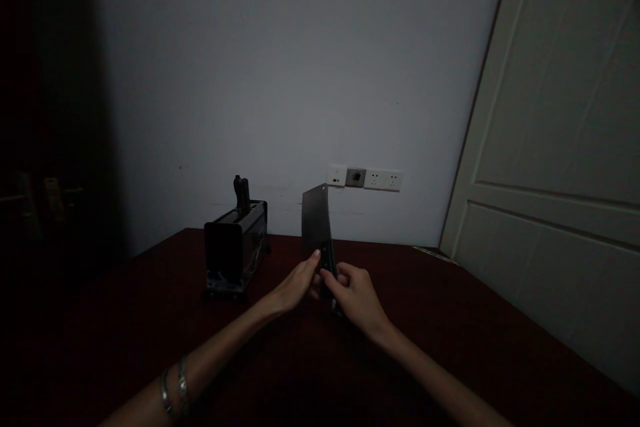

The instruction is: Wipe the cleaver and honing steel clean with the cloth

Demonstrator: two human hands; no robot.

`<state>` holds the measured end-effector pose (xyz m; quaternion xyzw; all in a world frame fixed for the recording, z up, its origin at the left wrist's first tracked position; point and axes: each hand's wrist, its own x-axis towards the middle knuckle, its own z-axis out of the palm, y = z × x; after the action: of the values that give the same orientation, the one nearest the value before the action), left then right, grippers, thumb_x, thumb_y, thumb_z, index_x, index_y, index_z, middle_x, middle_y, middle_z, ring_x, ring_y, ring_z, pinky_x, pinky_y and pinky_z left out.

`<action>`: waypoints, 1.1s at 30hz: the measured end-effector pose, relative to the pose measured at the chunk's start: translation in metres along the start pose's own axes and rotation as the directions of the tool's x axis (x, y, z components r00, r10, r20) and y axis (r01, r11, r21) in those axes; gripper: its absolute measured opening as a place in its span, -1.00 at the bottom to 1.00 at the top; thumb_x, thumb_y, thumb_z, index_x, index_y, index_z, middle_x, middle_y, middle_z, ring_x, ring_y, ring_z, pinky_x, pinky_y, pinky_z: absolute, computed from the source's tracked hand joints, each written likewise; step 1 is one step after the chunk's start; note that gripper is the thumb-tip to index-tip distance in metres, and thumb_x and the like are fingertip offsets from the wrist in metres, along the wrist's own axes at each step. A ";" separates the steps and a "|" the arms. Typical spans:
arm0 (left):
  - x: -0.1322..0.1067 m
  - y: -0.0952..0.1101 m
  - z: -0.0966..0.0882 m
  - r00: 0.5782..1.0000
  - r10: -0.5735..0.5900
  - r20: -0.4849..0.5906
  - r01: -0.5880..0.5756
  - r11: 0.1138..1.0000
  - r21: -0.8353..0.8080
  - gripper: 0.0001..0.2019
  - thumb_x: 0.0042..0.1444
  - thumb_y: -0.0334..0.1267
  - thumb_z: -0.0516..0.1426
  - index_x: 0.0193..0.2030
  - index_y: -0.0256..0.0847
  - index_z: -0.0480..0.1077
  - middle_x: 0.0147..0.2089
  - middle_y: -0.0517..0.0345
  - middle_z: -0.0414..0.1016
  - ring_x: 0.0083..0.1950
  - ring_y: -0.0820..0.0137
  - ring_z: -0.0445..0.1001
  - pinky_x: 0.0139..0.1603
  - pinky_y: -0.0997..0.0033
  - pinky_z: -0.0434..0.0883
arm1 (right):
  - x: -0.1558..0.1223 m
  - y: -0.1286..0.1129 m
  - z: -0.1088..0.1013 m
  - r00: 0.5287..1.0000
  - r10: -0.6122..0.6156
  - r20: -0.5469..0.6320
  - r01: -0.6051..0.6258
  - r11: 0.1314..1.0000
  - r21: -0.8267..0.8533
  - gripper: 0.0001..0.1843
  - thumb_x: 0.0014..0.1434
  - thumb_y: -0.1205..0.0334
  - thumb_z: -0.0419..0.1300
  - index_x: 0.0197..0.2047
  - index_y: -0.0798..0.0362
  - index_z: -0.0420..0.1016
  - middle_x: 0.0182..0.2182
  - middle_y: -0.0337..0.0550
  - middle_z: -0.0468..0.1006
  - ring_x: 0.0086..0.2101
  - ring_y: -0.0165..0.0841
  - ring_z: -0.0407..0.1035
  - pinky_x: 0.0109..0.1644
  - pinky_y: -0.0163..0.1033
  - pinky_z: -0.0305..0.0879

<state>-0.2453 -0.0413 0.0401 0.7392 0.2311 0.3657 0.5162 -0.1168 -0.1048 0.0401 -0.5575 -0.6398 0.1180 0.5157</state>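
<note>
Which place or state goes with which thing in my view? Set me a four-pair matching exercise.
Things
1. cleaver
2. knife block
3. bracelets
4. wall sockets

Places and states
A. on the wall, beyond the table
B. around the left forearm
C. held by the left hand and right hand, blade up
D. standing on the table, black handles rising from its top

Pairs: 1-C, 2-D, 3-B, 4-A

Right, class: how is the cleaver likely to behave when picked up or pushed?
The cleaver is probably stiff: its broad blade stands up without sagging. It likely feels blade-heavy, since the blade looks larger than the handle. Being flat, it would probably slide, not roll.
</note>
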 end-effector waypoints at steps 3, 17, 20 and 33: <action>-0.005 0.016 -0.009 0.982 0.151 -0.116 -0.101 0.930 0.354 -0.46 0.16 0.04 -0.18 -0.50 -0.29 0.42 -0.67 0.14 0.33 -0.60 0.43 0.32 -0.52 0.48 0.26 | 0.001 -0.006 -0.011 0.999 0.038 -0.005 -0.038 0.999 0.012 -0.63 0.04 0.01 0.08 -0.64 0.06 0.18 -0.69 -0.36 0.10 -0.63 -0.51 -0.01 -0.60 -0.37 -0.10; 0.021 0.084 -0.015 0.448 0.475 0.758 -0.841 -0.065 0.537 -0.75 0.20 -0.43 -0.08 -0.07 -0.27 0.35 -0.05 -0.09 0.43 0.05 0.31 0.34 0.09 0.22 0.25 | -0.006 -0.033 -0.043 0.966 0.195 0.168 -0.225 0.957 0.183 -0.64 0.00 -0.03 0.09 -0.61 0.05 0.15 -0.76 -0.42 0.11 -0.72 -0.56 -0.02 -0.68 -0.40 -0.16; 0.024 0.085 -0.015 0.373 0.458 0.807 -0.844 -0.194 0.500 -0.77 0.20 -0.44 -0.08 -0.11 -0.36 0.35 -0.11 -0.11 0.45 -0.02 0.33 0.37 0.03 0.29 0.33 | -0.004 -0.032 -0.045 0.956 0.208 0.206 -0.248 0.949 0.192 -0.62 0.02 -0.05 0.08 -0.61 0.05 0.14 -0.78 -0.41 0.14 -0.73 -0.57 0.00 -0.68 -0.41 -0.16; 0.031 0.116 -0.034 0.364 0.401 0.841 -0.815 -0.301 0.496 -0.83 0.18 -0.43 -0.04 -0.15 -0.34 0.33 -0.11 -0.08 0.43 -0.04 0.38 0.37 -0.04 0.41 0.39 | 0.022 -0.055 -0.059 0.925 0.143 0.353 -0.219 0.957 0.188 -0.64 0.07 -0.04 0.07 -0.38 0.13 0.38 -0.63 -0.32 0.27 -0.66 -0.54 0.10 -0.64 -0.42 0.02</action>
<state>-0.2563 -0.0407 0.1639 0.9157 -0.1350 0.2179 -0.3094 -0.0993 -0.1307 0.1176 -0.5244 -0.6462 0.3299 0.4456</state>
